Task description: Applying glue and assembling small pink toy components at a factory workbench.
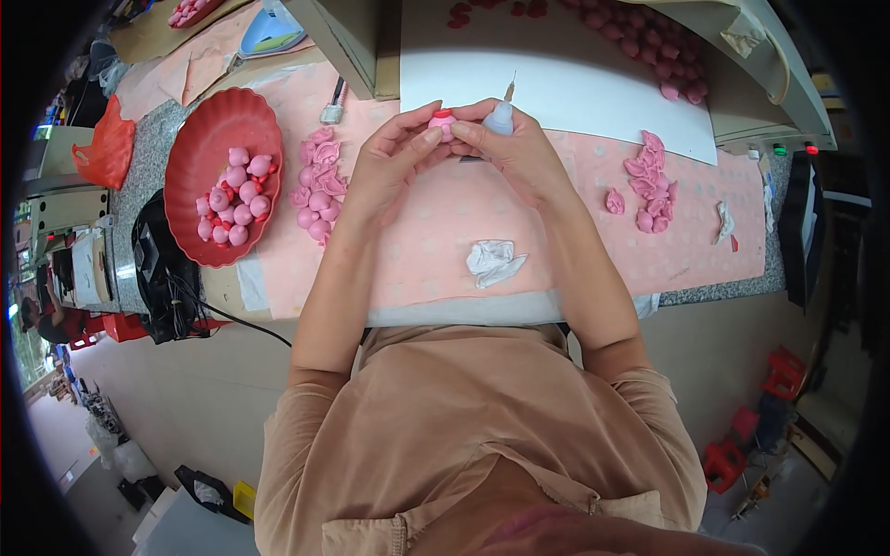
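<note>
Both my hands meet over the far middle of the table. Between their fingertips is a small pink figure part [443, 124] with a red top. My left hand [397, 153] pinches it from the left. My right hand [519, 153] touches it with thumb and fingers, and also keeps hold of a small translucent needle-tip bottle [501, 117], its needle pointing up. Left of my left forearm lies a cluster of pink ruffled and round pieces [320, 185]. Right of my right hand is another pink cluster [652, 185], with one small pink piece [615, 200] beside it.
A red scalloped bowl [176, 176] at left holds several pink balls with red parts. A crumpled white tissue [494, 263] lies on the pink table cover [417, 250]. Behind my hands, an open box-like stand [357, 46] shelters white paper [575, 102] with many dark pink pieces.
</note>
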The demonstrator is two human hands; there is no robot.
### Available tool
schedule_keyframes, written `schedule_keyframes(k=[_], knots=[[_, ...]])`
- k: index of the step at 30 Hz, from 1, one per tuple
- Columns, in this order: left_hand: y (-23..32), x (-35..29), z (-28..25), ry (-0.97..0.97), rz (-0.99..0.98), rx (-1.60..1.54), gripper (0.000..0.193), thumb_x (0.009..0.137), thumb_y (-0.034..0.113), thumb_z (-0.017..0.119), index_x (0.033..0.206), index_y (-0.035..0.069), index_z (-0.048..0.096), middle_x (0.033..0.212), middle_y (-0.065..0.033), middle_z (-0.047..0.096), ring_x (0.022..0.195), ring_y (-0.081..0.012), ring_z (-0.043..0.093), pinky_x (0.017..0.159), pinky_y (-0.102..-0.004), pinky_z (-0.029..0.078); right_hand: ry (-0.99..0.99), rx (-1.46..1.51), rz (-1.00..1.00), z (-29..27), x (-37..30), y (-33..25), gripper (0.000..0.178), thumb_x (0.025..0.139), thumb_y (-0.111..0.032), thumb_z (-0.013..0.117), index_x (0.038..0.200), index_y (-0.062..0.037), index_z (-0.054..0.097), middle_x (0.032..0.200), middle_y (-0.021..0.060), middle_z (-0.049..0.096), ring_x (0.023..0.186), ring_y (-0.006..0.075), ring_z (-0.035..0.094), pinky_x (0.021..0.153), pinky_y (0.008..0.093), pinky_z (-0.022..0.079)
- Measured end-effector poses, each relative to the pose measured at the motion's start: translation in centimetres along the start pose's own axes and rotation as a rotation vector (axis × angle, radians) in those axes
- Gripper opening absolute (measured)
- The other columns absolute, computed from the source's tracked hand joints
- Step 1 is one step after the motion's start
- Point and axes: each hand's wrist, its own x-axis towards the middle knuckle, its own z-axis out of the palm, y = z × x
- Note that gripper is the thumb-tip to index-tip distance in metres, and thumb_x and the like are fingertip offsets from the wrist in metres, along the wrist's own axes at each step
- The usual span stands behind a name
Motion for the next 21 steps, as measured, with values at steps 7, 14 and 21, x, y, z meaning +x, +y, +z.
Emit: schedule_keyframes(k=[7, 14, 21], knots=[[0.2, 0.0, 0.3, -0.003, 0.038, 0.047, 0.034, 0.091, 0.010, 0.062, 0.123, 0.000, 0.054, 0.112, -0.0097, 0.061, 0.098, -0.0182, 0.063, 0.088, -0.0320, 0.054, -0.017, -0.054, 0.006, 0.6, 0.1, 0.1, 0.022, 0.091, -0.015, 0.063, 0.106, 0.0009, 0.062, 0.101, 0.0103, 0.067, 0.091, 0.0160, 0.064, 0.084, 0.0304, 0.053], [6.0, -3.1, -2.5, 0.452, 0.548, 0.917, 0.040, 0.083, 0.010, 0.070, 0.121, 0.007, 0.058, 0.105, -0.0066, 0.057, 0.088, -0.0137, 0.057, 0.076, -0.0265, 0.049, 0.141, -0.413, -0.065, -0.1, -3.6, -1.8, 0.026, 0.091, -0.021, 0.064, 0.107, -0.0003, 0.065, 0.093, 0.0051, 0.066, 0.081, 0.0106, 0.061, 0.076, 0.0235, 0.052], [10.3, -6.0, -8.5, 0.760, 0.776, 1.738, 0.039, 0.085, 0.019, 0.069, 0.119, 0.002, 0.060, 0.102, -0.0149, 0.061, 0.094, -0.0270, 0.057, 0.081, -0.0370, 0.047, 0.361, -0.693, 0.010, -5.8, -9.8, -3.7, 0.022, 0.089, -0.019, 0.065, 0.104, -0.0018, 0.065, 0.087, 0.0016, 0.064, 0.072, 0.0050, 0.057, 0.060, 0.0202, 0.048]])
